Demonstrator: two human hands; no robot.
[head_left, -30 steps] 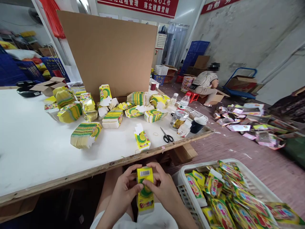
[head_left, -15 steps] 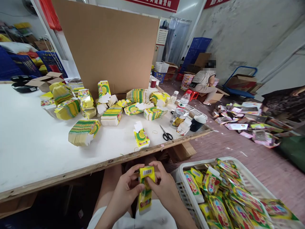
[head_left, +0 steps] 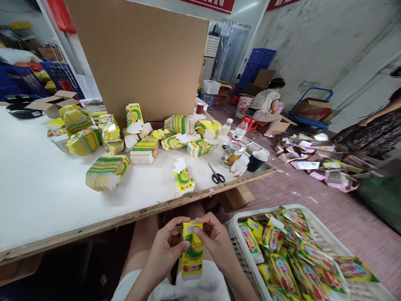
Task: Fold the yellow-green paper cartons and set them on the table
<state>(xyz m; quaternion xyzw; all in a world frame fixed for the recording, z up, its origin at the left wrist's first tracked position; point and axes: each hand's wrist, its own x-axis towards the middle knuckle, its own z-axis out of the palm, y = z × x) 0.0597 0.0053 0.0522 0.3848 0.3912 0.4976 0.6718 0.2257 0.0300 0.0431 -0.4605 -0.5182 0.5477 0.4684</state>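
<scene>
- Through the head camera I see my left hand [head_left: 171, 242] and right hand [head_left: 213, 238] together, both holding one small yellow-and-green box [head_left: 192, 262] between thumbs and fingers.
- The box is above the lap, just in front of the near edge of the table [head_left: 37, 188], its barcode end up; my right thumb presses on the front by the barcode, my left thumb on the side edge.
- I cannot tell whether the top flap is fully closed, because my fingers cover it.
- To my right I have a white basket [head_left: 300, 205] filled with yellow printed packets [head_left: 283, 271].
- On the table, near the edge, one box with its white flaps up [head_left: 184, 182] lies just left of the black-handled scissors [head_left: 216, 177].
- Farther left I see a stack of flat cartons [head_left: 106, 173], with more bundles behind it before a large cardboard sheet [head_left: 138, 62].
- At the right corner of the table stand a clear jar [head_left: 232, 154], a small white bottle [head_left: 239, 166] and a dark mug [head_left: 257, 161].
- Beyond, a person in a striped top [head_left: 265, 100] sits on a red stool [head_left: 252, 124], and a pile of packaging [head_left: 326, 163] covers part of the floor.
</scene>
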